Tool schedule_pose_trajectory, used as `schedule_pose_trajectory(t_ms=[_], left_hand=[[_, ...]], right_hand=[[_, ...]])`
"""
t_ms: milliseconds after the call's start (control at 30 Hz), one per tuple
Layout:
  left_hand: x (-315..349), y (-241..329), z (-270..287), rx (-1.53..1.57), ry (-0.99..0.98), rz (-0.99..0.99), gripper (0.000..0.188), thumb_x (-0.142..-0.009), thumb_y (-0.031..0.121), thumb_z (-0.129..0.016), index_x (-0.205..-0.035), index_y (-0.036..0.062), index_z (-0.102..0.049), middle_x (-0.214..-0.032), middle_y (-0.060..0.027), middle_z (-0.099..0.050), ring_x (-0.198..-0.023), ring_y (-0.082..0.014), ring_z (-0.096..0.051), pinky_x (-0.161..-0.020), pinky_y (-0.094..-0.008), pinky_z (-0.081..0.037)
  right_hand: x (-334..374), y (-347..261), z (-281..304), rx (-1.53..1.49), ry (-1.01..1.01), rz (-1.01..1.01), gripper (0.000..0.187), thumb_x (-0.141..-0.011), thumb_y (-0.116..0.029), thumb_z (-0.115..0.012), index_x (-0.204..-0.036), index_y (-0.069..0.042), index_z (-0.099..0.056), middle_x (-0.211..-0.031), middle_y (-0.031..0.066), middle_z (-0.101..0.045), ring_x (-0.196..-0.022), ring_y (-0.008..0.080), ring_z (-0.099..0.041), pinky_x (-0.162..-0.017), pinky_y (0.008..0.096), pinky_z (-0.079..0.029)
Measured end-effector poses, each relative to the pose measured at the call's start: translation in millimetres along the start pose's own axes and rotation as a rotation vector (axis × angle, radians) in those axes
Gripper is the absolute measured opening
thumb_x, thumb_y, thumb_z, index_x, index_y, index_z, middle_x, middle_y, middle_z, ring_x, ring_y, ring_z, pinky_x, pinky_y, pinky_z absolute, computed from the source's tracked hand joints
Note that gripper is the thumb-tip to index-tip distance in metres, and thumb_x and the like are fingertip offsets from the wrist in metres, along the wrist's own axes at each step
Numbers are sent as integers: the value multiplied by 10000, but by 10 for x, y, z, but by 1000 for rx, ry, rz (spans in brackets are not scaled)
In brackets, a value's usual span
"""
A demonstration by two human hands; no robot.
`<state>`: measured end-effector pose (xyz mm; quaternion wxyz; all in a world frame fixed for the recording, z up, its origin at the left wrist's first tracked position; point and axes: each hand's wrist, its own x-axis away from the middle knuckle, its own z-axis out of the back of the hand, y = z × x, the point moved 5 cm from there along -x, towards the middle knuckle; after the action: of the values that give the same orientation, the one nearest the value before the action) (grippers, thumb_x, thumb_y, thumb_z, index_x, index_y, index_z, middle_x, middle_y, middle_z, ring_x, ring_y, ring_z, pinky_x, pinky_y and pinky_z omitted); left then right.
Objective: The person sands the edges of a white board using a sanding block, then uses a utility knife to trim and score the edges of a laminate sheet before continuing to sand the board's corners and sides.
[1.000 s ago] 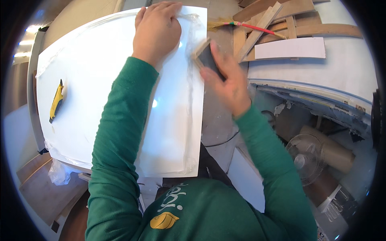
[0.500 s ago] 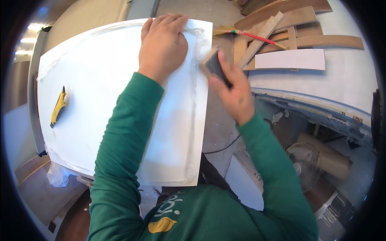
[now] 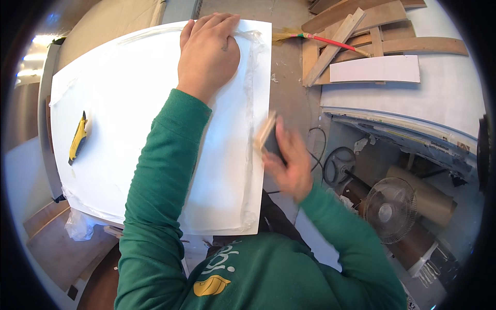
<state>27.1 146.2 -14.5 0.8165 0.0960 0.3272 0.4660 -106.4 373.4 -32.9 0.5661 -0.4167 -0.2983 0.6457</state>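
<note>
A large white panel [image 3: 129, 98] lies flat before me, with strips of clear plastic film [image 3: 248, 119] near its edges. My left hand [image 3: 211, 57] rests on its far right part, fingers spread and their tips at the far edge. In my right hand [image 3: 293, 161], slightly smeared by motion, is a sanding block [image 3: 268, 135] of pale wood with a dark face. The block is tilted against the panel's right edge, about midway along. On the panel's left side lies a yellow and black utility knife [image 3: 78, 138].
Wooden pieces [image 3: 356, 36] are stacked at the far right, along with a red-handled brush [image 3: 330, 45] and a white strip [image 3: 374, 69]. Lower right stand a fan [image 3: 390, 209] and a brown roll [image 3: 429, 199]. Crumpled clear plastic [image 3: 79, 225] hangs by the panel's near left corner.
My right hand has slid the sanding block toward me along the panel's right edge. My left hand stays in place on the panel.
</note>
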Motion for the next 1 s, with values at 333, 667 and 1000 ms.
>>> schedule_pose_trajectory(t_ms=[333, 667, 1000], left_hand=[[-62, -4, -27, 71, -59, -48, 345, -945, 157, -567, -1261, 116, -699, -1319, -72, -671, -1310, -273, -537, -1190, -436, -280], [-107, 16, -47, 88, -154, 39, 365, -932, 160, -629, -1281, 70, -681, -1321, -134, -661, -1244, -317, -580, -1081, -410, -436], [-125, 43, -68, 111, -164, 52, 380, -929, 198, -664, -1272, 34, -673, -1304, -166, -656, -1222, -336, -589, -1081, -410, -433]], right_hand=[[122, 265, 82, -617, 191, -368, 730, -984, -311, -678, -1515, 82, -366, -1377, 245, -522, -1242, 346, -537, -1099, 395, -397], [715, -98, -245, -479, 120, -251, 725, -962, -244, -607, -1511, 130, -316, -1380, 308, -465, -1239, 431, -515, -1109, 440, -381], [-600, 487, -143, -447, 358, -115, 631, -999, -295, -630, -1419, 143, -456, -1167, 241, -571, -1058, 374, -546, -966, 441, -434]])
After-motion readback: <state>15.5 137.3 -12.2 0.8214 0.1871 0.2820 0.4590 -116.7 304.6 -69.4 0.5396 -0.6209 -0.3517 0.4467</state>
